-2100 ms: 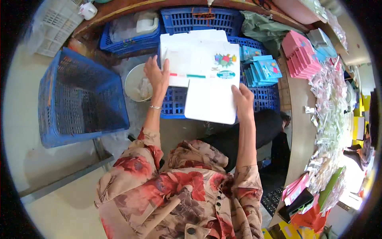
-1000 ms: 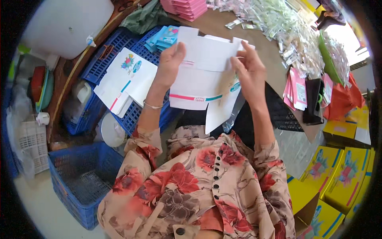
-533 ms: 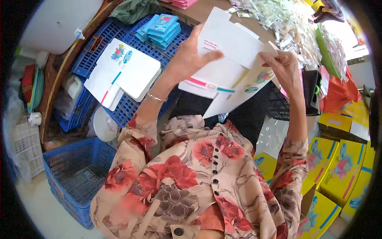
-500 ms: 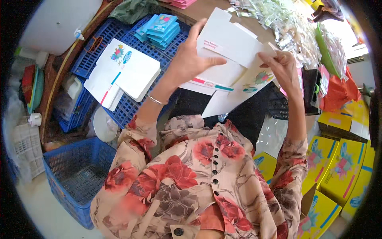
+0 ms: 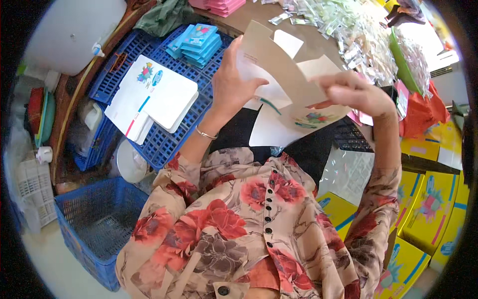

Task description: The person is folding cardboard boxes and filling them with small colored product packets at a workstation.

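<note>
Up in front of the person's chest sits the flat cardboard box blank, brown inside showing, tilted and half folded (printed side facing down). The left hand grips the blank's left edge, fingers wrapped over it; the right hand pinches its right flap shut between thumb and fingers. Left of the blank, a stack of white flat blanks lies on an upturned blue crate. Just beyond that stack, small blue packets. Right of the blank, yellow boxes.
</note>
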Available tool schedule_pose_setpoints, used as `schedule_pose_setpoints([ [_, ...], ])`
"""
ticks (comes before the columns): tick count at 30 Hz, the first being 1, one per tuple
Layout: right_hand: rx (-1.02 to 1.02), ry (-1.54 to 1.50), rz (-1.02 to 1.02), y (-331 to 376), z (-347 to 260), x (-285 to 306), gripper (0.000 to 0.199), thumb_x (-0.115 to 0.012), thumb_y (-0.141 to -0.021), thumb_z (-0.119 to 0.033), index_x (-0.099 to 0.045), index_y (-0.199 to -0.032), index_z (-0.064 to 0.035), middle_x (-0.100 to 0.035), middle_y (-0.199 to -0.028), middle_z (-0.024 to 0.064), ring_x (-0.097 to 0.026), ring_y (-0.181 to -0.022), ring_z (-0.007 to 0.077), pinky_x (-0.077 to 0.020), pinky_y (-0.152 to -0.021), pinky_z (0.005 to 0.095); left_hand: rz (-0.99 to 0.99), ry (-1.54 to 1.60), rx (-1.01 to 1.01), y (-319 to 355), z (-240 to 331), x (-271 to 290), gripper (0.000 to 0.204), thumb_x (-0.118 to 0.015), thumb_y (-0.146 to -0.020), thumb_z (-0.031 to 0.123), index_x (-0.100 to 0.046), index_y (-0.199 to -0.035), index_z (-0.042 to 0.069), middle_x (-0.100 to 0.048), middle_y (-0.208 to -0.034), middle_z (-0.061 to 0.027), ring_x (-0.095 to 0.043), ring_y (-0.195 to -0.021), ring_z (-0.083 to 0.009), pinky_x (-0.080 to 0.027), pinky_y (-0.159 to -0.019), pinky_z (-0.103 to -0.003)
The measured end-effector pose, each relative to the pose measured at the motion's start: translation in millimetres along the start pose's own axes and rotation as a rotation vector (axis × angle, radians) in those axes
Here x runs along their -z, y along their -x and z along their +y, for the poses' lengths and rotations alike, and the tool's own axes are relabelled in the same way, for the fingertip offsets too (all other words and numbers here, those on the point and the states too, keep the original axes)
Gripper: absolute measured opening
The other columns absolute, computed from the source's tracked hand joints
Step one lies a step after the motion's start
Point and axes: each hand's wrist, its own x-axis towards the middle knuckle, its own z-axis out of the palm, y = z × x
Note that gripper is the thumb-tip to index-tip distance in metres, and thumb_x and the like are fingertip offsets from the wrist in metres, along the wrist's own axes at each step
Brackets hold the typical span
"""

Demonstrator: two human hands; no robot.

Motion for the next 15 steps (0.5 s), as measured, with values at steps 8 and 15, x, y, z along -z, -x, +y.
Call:
schedule_pose_setpoints([
  [8,-0.216,0.449,0.189,-30,-8,10,0.058,-0.071,-0.081,-0.044,-0.059,-0.116,0.0008,-0.062,-0.098,0.0026,-0.054,-0.09,0.0098,-0.046,-0.077,0.027,-0.121,0.12,-0.1,3,31,17,0.096,-0.082,-0.065,0.02,-0.027,-0.142,0.006,-0.048,-0.129,-0.021,-0.055,-0.111,-0.0392,-0.049,-0.088,-0.042],
  [15,-0.221,0.325,0.222,-18,13,30,0.035,-0.073,-0.081,-0.033,-0.065,-0.078,0.0009,-0.056,-0.068,-0.003,-0.049,-0.06,0.0065,-0.0429,-0.058,0.0249,-0.343,0.026,-0.262,-2,26,19,0.1,-0.077,-0.074,0.025,-0.013,-0.149,0.008,-0.037,-0.14,-0.028,-0.042,-0.124,-0.044,-0.041,-0.101,-0.044],
])
